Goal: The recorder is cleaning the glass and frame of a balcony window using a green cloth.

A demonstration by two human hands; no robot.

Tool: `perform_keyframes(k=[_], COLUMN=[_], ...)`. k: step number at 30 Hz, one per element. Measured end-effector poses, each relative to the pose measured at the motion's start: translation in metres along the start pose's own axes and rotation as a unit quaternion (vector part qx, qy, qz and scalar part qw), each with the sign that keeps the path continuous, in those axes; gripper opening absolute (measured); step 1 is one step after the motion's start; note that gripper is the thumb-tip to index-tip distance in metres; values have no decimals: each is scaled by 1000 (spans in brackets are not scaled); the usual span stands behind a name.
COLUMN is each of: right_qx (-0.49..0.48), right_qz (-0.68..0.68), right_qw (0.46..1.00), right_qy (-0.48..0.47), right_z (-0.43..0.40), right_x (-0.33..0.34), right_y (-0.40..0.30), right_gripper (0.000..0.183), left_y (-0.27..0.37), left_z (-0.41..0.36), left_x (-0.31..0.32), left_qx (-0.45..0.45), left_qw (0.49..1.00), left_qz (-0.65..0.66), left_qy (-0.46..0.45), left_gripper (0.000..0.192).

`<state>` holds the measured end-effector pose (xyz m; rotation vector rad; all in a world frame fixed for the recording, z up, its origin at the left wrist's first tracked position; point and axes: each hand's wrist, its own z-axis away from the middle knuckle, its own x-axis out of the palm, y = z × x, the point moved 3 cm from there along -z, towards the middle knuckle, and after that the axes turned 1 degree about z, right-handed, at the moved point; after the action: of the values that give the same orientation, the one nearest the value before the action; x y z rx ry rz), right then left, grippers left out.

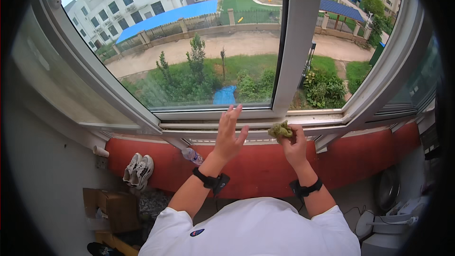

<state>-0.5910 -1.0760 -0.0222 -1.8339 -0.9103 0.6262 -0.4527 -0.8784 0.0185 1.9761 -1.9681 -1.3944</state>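
Pinched between the thumb and fingers of my right hand (295, 145) is a crumpled olive-green cloth (280, 131). It is held up in front of the sliding window's lower track (249, 126). My left hand (230, 135) is raised with its fingers apart and nothing in it. Its fingertips overlap the bottom of the closed glass pane (199, 78) in the picture; whether they touch it I cannot tell. To the right of the white upright sash frame (298, 42), the window opening (334, 74) shows the outdoors.
A red ledge (256, 170) runs below the window. On it stand a plastic bottle (192, 155) and a pair of sneakers (138, 171). Cardboard boxes (119, 210) sit at the lower left. White appliances (387, 224) with a cable are at the lower right.
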Motion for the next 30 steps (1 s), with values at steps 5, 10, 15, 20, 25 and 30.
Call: perform_keyframes(k=[5, 10, 15, 20, 25, 30], right_qx=[-51, -129, -245, -240, -215, -229], right_qz=[-84, 23, 420, 485, 476, 467], right_qw=[991, 987, 874, 841, 852, 853], right_qy=[-91, -98, -7, -7, -12, -42], right_z=[2, -28, -59, -51, -51, -52], right_x=[-17, -63, -134, -168, -164, -169], right_y=[-35, -52, -8, 62, 63, 63], right_gripper=[33, 43, 41, 20, 19, 22], left_y=[82, 122, 161, 218, 241, 239], left_z=[-4, -41, -118, -201, -260, -275], left_x=[35, 12, -60, -96, -53, -44], left_qx=[-97, -90, 150, 281, 382, 437], left_qw=[955, 977, 976, 906, 840, 772], left_qz=[249, 172, -93, -223, -338, -434], left_qy=[-130, -89, 130, 224, 185, 157], left_gripper=[38, 20, 22, 26, 32, 35])
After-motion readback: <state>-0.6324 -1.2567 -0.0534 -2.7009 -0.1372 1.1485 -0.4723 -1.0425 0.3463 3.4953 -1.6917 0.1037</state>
